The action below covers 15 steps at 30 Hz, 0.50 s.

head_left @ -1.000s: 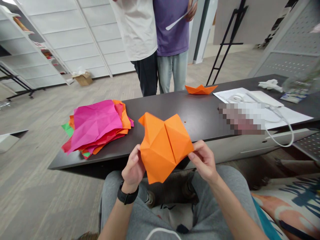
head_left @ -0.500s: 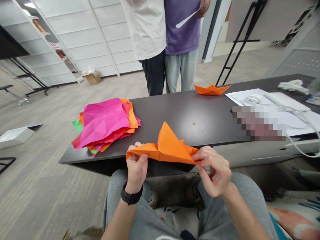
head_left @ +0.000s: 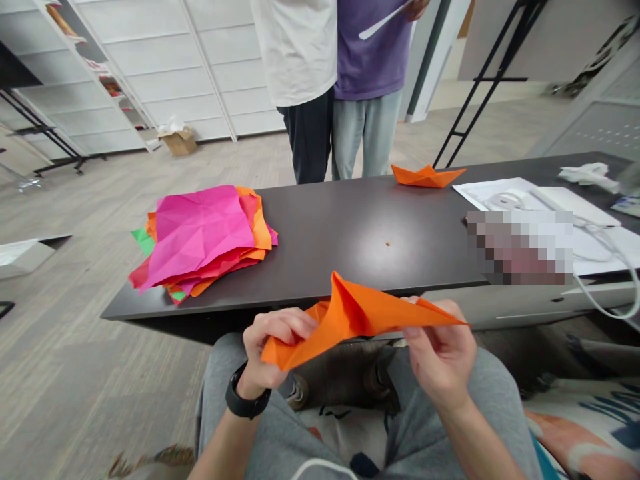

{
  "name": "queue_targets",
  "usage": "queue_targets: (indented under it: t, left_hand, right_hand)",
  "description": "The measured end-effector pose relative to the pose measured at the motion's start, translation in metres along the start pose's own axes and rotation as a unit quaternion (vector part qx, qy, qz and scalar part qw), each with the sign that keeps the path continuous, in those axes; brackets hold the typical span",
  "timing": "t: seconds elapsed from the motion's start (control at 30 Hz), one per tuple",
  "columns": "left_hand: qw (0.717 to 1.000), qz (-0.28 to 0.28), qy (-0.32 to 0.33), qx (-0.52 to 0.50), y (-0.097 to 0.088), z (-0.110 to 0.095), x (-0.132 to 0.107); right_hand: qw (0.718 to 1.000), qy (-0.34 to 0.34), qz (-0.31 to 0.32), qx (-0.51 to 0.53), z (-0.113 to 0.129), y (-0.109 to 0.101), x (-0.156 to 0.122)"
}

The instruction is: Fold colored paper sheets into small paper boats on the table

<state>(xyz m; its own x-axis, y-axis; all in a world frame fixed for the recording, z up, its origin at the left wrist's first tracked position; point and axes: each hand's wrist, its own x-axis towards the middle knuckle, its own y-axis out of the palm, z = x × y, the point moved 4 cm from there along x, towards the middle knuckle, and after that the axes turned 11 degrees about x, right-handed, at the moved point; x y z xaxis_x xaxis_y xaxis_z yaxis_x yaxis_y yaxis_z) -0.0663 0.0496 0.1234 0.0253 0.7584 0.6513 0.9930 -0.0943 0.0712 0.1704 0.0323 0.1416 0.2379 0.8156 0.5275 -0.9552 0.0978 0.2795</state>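
Between my hands is a folded orange paper boat (head_left: 350, 310), held in the air above my lap at the table's near edge. My left hand (head_left: 277, 340), with a black watch at its wrist, is closed on the boat's left end, fingers behind and partly inside the fold. The boat's right end is pinched by my right hand (head_left: 443, 350), its tip pointing out past the fingers. A peak stands up in the middle, and the left end tilts lower than the right. Some fingertips are hidden behind the paper.
On the dark table (head_left: 325, 233) lies a stack of creased coloured paper (head_left: 203, 233) at the left. A second orange paper boat (head_left: 427, 176) stands near the far edge. White sheets and cables (head_left: 595, 240) lie at the right. Two people (head_left: 335, 87) stand behind the table.
My hands have spread farther apart and the boat has been pulled wider and turned, its left end lower. My left fingers have moved over the paper's left end.
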Motion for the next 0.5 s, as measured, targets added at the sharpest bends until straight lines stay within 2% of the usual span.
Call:
queue_targets:
  t: [0.1,0.2,0.27,0.37,0.5]
  left_hand:
    - [0.991,-0.127,-0.030,-0.003,-0.007,-0.002,0.003]
    - [0.976,-0.201,-0.080,0.010,-0.011,-0.001,0.005]
    - [0.969,-0.215,-0.122,0.012,-0.010,0.003,0.006]
    - [0.955,-0.218,-0.202,0.001,-0.006,0.013,0.005]
    - [0.934,-0.237,-0.268,-0.025,0.004,0.019,0.007]
  right_hand:
    - [0.994,-0.001,-0.094,0.059,-0.001,-0.009,0.004]
    - [0.987,0.052,-0.118,0.098,-0.005,-0.010,0.014]
    - [0.984,0.109,-0.096,0.105,-0.008,-0.008,0.020]
    - [0.973,0.191,-0.021,0.125,-0.014,-0.005,0.022]
    - [0.931,0.286,0.079,0.213,-0.024,0.001,0.013]
